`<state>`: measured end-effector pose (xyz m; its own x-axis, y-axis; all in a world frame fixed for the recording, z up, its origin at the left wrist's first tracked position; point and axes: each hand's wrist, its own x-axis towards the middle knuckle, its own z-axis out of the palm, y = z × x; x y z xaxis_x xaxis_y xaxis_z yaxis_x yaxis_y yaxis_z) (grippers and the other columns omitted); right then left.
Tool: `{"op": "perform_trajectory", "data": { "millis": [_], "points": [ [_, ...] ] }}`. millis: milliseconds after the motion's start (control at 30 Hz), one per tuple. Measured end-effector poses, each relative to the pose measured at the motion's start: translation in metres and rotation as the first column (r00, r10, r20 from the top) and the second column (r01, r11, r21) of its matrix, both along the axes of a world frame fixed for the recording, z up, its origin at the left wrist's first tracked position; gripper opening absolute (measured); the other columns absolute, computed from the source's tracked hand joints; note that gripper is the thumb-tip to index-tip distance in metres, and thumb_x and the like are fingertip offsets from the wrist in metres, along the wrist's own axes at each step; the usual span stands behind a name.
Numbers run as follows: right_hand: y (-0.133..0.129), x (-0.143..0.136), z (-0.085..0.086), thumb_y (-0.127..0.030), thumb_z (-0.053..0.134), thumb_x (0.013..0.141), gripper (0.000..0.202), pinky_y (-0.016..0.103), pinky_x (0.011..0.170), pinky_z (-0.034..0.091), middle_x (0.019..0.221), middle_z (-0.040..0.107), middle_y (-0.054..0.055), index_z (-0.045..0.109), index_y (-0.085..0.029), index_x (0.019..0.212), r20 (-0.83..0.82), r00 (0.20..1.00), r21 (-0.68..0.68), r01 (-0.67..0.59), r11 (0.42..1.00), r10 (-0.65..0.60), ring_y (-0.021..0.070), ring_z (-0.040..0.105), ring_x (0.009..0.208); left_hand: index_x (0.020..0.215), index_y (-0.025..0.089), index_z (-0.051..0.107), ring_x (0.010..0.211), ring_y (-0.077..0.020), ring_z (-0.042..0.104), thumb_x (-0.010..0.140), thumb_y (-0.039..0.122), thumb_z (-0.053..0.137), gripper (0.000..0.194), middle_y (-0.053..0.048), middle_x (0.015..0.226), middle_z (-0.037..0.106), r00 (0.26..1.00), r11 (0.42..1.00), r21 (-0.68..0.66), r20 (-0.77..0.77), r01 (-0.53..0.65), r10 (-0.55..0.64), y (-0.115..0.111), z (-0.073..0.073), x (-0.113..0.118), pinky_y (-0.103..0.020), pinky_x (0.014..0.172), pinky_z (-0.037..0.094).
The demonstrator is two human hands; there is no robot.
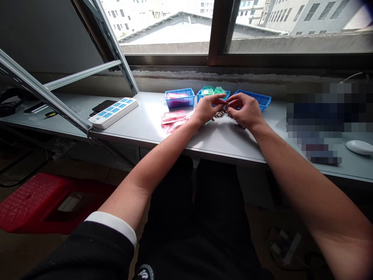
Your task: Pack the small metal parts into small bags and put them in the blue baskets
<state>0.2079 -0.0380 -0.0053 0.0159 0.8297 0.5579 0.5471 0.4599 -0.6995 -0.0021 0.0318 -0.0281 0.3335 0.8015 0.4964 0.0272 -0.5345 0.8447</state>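
- Both of the person's hands meet above the table (215, 144), fingertips bent together: left hand (206, 109), right hand (247, 111).
- From here I can't tell whether either grips anything; the fingers hide it.
- Small brownish pieces (220, 113) lie in a pile on the table, just beneath those fingertips.
- Pink packets (174, 121) lie left of the left hand.
- Behind stand three blue baskets (180, 103), the left holding pink bags, the middle green ones.

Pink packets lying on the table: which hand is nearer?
Left. The left hand is just to the right of the pink packets; the right hand is farther right, beyond the left.
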Motion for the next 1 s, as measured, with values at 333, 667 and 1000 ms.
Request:
{"op": "perform_trajectory", "data": {
  "millis": [333,667,1000],
  "points": [
    [-0.003,-0.001,0.003,-0.022,0.098,0.091,0.02,0.058,0.101,0.08,0.103,0.095,0.006,0.083,-0.035,0.092,0.039,0.999,0.104,0.025,0.994,-0.029,0.0361,0.091,0.1,0.111,0.02,0.103,0.103,-0.0271,0.09,0.102,0.075,0.103,0.056,-0.011,0.105,0.099,0.99,1.0,0.023,-0.142,-0.003,0.006,-0.012,0.007,-0.005,-0.033,0.094,0.066],
    [-0.001,-0.001,0.002,-0.028,0.094,0.091,0.01,0.061,0.103,0.082,0.104,0.096,0.006,0.087,-0.034,0.093,0.001,1.0,0.04,0.005,0.999,-0.005,0.0358,0.092,0.101,0.109,0.021,0.103,0.11,-0.0272,0.092,0.1,0.019,0.096,0.012,-0.01,0.115,0.101,0.992,0.997,0.061,-0.11,-0.056,0.063,-0.006,0.004,-0.003,-0.039,0.107,0.07],
    [-0.001,0.0,-0.001,-0.03,0.107,0.086,0.025,0.057,0.08,0.08,0.092,0.091,0.004,0.085,-0.033,0.099,-0.049,0.999,-0.067,-0.025,0.997,0.022,0.0315,0.086,0.076,0.115,0.023,0.1,0.111,-0.0273,0.093,0.094,0.007,0.088,0.029,-0.007,0.114,0.1,0.991,0.992,0.12,-0.117,-0.047,0.062,-0.009,0.005,0.0,-0.043,0.112,0.072]
  ]
}}
